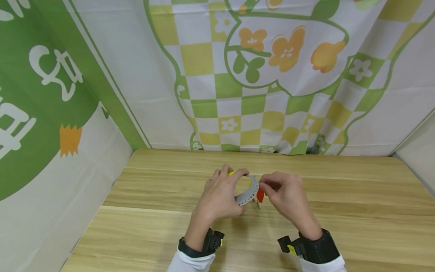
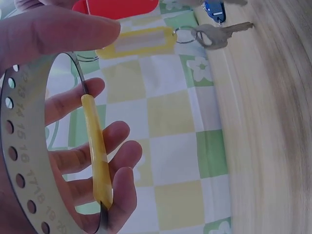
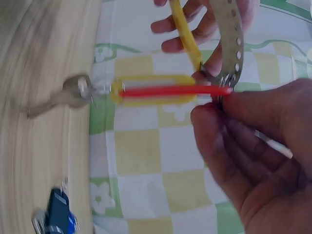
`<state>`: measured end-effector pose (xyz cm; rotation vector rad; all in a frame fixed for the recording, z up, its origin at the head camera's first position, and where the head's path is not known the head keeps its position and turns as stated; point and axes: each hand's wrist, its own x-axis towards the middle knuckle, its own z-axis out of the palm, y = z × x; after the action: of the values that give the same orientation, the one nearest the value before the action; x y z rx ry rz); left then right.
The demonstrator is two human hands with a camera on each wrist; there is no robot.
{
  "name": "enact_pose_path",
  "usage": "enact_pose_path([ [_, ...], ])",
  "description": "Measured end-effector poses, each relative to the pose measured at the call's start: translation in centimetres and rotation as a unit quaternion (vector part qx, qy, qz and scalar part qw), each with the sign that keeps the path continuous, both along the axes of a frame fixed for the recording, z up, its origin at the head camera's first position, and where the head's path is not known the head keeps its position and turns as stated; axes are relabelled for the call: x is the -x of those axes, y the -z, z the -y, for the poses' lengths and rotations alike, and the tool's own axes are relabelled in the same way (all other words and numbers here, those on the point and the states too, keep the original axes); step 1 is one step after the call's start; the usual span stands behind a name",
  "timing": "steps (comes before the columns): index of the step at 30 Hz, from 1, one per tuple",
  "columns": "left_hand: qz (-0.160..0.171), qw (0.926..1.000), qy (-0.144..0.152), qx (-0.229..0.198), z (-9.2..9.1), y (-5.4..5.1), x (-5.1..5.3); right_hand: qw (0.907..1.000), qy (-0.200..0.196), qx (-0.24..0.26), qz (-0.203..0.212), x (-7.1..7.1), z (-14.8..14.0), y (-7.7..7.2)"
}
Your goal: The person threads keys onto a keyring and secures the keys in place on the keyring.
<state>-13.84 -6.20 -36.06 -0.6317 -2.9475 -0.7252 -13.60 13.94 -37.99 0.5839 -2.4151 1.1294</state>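
Note:
Above the table, my left hand (image 1: 219, 194) grips a curved grey metal key ring (image 1: 252, 192) with numbered holes and a yellow handle (image 2: 96, 151). Its thumb lies across the metal band in the left wrist view, fingers curling near the handle. My right hand (image 1: 287, 192) pinches the end of a red key tag (image 3: 165, 91) at the band, between thumb and index finger. A yellow key tag (image 2: 139, 42) with a key (image 2: 213, 37) hangs beside the red one. Whether the red tag's small ring passes through a hole cannot be told.
Below both hands is a wooden table (image 1: 153, 226). A blue key tag (image 2: 214, 9) shows near the table in the left wrist view. Behind the table hangs a green and yellow checked cloth (image 1: 200, 60). Each wrist wears a black strap (image 1: 319, 245).

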Motion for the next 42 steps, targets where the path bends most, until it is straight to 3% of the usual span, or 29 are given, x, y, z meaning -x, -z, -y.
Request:
enact_pose_path([
  [6, 0.002, 0.9998, 0.012, 0.015, 0.23, 0.12, 0.15, 0.9953, -0.046, -0.05, -0.069, 0.45, -0.23, 0.36],
  [9, 0.002, 0.9998, 0.013, 0.016, 0.24, 0.11, 0.16, 0.9948, -0.05, -0.055, -0.069, 0.44, -0.23, 0.35],
  [13, -0.001, 0.9999, 0.006, 0.014, 0.11, 0.03, 0.05, 0.9993, -0.01, -0.033, 0.011, 0.13, 0.0, -0.01],
  [16, -0.005, 0.9999, 0.0, 0.013, -0.04, 0.0, -0.02, 0.9948, 0.022, 0.01, 0.1, -0.11, 0.21, -0.29],
  [19, -0.009, 0.9999, -0.004, 0.012, -0.15, -0.03, -0.07, 0.9911, 0.035, 0.035, 0.123, -0.21, 0.25, -0.35],
  [24, -0.01, 0.9999, 0.001, 0.012, -0.11, -0.05, -0.13, 0.9995, 0.021, -0.002, 0.026, -0.02, 0.19, -0.03],
  [27, -0.007, 0.9998, 0.006, 0.017, -0.01, -0.11, -0.14, 0.9984, -0.004, -0.038, -0.04, 0.19, 0.13, 0.25],
  [31, -0.005, 0.9997, 0.01, 0.022, 0.03, -0.03, -0.07, 0.996, -0.019, -0.056, -0.068, 0.28, 0.04, 0.43],
  [36, -0.01, 0.9998, 0.008, 0.017, 0.0, 0.1, -0.03, 0.9991, 0.009, -0.036, 0.023, 0.11, 0.18, 0.18],
  [39, -0.011, 0.9998, 0.004, 0.016, -0.05, 0.09, -0.06, 0.995, 0.024, -0.002, 0.097, -0.03, 0.33, -0.14],
  [42, -0.01, 0.9998, -0.001, 0.015, -0.09, 0.09, -0.09, 0.9894, 0.033, 0.033, 0.137, -0.15, 0.44, -0.43],
])
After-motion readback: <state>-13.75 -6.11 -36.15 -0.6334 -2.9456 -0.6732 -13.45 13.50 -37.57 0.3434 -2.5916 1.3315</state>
